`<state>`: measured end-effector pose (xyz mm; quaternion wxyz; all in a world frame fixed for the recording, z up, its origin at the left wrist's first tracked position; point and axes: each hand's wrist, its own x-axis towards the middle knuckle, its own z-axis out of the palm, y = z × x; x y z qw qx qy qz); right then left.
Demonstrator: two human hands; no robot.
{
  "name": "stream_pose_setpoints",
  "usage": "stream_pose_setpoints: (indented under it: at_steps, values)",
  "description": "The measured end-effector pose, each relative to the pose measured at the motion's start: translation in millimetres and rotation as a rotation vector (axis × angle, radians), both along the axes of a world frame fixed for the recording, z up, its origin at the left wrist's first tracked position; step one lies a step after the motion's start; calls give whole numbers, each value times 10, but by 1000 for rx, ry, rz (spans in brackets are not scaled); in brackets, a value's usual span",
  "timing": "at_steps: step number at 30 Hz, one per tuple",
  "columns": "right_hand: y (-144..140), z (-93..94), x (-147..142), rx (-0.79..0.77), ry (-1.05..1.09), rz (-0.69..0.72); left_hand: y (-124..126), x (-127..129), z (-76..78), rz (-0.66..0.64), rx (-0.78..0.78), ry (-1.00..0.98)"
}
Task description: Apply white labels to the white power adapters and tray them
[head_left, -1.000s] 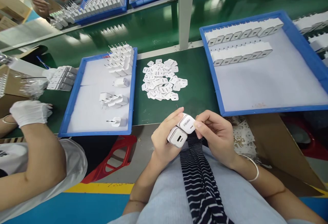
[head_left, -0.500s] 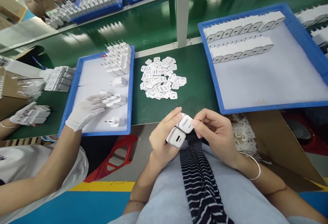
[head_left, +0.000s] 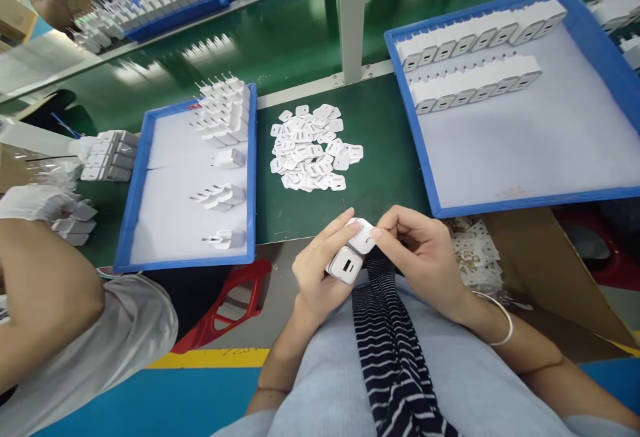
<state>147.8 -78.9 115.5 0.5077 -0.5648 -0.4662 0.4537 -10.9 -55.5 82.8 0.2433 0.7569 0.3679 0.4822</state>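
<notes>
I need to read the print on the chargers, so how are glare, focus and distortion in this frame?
Head view: overhead lights glare in streaks on the green belt; straight tray edges bow toward the corners, as on the right blue tray; the two chargers held between left hand and right hand look slightly soft, print unreadable.

The person wears a pale blue-grey top with a navy-and-white striped panel (head_left: pixel 387 350) down its front at six o'clock, and a thin silver bangle (head_left: pixel 500 317) on the right wrist at four o'clock.
</notes>
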Motion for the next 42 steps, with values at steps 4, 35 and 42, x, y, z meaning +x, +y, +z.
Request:
stream_pose_setpoints:
  at_steps: [4,35,42]
  values:
    - [19,2,2,38,-73,10,4,1,-14,-2,-18,-11]
    - [48,-151,78,-101,349,312,53,-14,-30,-173,-359,-335]
    - [67,-202,-2,-80,259,287,28,-51,-67,-154,-350,-343]
